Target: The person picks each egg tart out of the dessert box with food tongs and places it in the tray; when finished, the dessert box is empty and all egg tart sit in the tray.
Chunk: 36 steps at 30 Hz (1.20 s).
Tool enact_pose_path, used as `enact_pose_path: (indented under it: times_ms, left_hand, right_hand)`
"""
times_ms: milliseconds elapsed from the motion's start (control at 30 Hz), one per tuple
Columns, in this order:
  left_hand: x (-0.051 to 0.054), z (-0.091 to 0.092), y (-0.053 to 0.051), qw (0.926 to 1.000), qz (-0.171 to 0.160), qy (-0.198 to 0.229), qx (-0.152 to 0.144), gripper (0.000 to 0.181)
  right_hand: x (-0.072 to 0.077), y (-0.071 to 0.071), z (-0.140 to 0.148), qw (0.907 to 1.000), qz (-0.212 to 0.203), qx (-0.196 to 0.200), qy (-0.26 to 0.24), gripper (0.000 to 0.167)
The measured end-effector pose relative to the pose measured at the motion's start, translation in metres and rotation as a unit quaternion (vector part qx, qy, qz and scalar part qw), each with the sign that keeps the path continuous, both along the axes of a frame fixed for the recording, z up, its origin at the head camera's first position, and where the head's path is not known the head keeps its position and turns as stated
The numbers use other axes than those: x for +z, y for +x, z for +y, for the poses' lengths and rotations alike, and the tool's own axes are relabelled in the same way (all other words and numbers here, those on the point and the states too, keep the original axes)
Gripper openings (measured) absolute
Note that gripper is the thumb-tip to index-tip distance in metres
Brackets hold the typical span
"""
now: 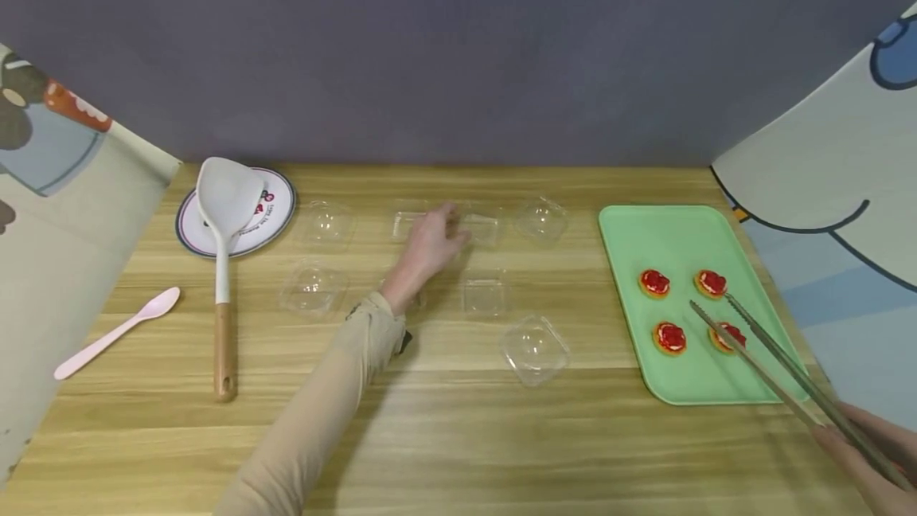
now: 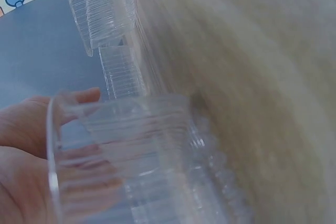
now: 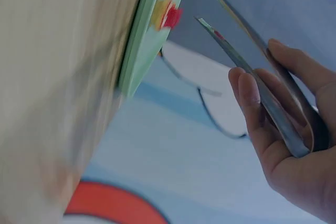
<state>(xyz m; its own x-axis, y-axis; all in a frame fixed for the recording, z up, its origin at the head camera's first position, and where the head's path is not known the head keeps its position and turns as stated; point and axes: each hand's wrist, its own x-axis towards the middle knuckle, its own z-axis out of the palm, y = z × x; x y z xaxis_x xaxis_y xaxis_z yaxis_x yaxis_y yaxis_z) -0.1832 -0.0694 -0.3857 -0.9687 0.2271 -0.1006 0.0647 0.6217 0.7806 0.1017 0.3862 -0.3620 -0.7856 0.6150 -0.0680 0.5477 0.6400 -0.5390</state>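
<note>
My left hand (image 1: 427,244) reaches over the middle of the table among several clear plastic containers. Its thumb and index finger are apart, beside a clear container (image 1: 480,227). In the left wrist view another clear container (image 2: 121,150) stands in front of the hand (image 2: 26,129) and partly covers the fingers. At the right, my right hand (image 1: 870,460) grips long metal tongs (image 1: 795,381), whose arms are spread apart. Their tips hang over a green tray (image 1: 688,385) bearing several small tarts (image 1: 669,338) with red topping; nothing is between the tips.
A white spatula with a wooden handle (image 1: 224,349) rests across a round plate (image 1: 278,209) at the left. Near it lies a pink spoon (image 1: 118,333). More clear containers stand around the left arm, one nearer the front (image 1: 535,349). A grey panel (image 1: 444,62) rises behind the table.
</note>
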Motion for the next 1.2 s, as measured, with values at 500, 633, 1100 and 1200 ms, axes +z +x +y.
enact_pose_path:
  times_ms: [500, 633, 1100, 1200]
  left_hand:
    - [0.001, 0.004, -0.002, 0.9998, 0.008, -0.015, -0.012, 0.064]
    - [0.002, 0.003, -0.002, 0.9997, 0.005, -0.023, -0.008, 0.064]
    - [0.0, 0.003, -0.004, 0.9991, 0.015, -0.039, -0.01, 0.06]
    - [-0.001, 0.004, -0.004, 0.9992, 0.013, -0.037, -0.009, 0.06]
  right_hand:
    - [0.005, -0.046, -0.107, 0.9777, 0.056, 0.2, -0.033, 0.041]
    - [0.0, -0.055, -0.122, 0.9669, 0.073, 0.244, 0.012, 0.037]
    - [-0.018, -0.076, -0.151, 0.9165, 0.059, 0.386, 0.086, 0.05]
    - [-0.019, -0.078, -0.155, 0.9117, 0.023, 0.401, 0.088, 0.054]
